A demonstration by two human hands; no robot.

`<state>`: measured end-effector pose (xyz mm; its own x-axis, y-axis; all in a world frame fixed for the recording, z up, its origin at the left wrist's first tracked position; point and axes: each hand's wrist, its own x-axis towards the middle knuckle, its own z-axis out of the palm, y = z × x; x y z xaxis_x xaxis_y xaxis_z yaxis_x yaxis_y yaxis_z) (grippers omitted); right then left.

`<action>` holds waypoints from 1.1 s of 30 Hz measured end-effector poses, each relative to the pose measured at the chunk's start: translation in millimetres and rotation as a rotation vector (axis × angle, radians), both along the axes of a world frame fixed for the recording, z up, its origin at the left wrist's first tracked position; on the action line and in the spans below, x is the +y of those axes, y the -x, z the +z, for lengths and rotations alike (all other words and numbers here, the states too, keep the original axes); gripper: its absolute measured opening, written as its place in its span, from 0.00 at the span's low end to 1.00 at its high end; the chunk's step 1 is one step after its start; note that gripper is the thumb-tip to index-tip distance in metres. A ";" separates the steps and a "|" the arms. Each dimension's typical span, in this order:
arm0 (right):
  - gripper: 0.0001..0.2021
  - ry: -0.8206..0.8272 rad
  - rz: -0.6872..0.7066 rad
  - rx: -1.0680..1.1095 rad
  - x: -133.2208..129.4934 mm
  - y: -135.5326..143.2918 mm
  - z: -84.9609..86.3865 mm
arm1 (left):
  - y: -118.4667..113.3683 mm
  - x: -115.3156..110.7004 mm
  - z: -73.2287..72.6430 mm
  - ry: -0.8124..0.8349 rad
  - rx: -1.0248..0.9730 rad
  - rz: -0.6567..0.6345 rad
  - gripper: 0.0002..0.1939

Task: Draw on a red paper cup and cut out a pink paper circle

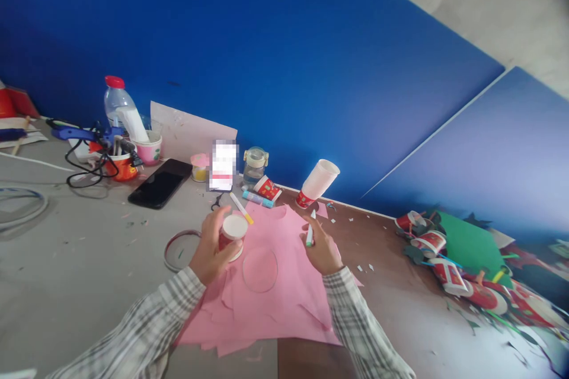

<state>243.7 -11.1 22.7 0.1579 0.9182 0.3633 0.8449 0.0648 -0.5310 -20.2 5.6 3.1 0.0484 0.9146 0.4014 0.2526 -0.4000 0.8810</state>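
Pixelation hides the upright screen [223,164]; the left hand [213,250] partly covers its cup [234,228].

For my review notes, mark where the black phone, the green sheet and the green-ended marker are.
Black phone [160,183]: head view, middle of its dark upper face.
Green sheet [475,249]: head view, bare middle of the paper.
Green-ended marker [310,235]: head view, white barrel.

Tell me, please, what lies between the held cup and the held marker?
Between the cup in the left hand and the marker in the right hand, the head view shows pink paper with a round outline.
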 end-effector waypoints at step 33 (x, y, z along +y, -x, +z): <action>0.25 0.104 0.350 -0.070 -3.8 84.9 -22.1 | 47.5 36.4 -26.1 0.087 0.965 0.342 0.12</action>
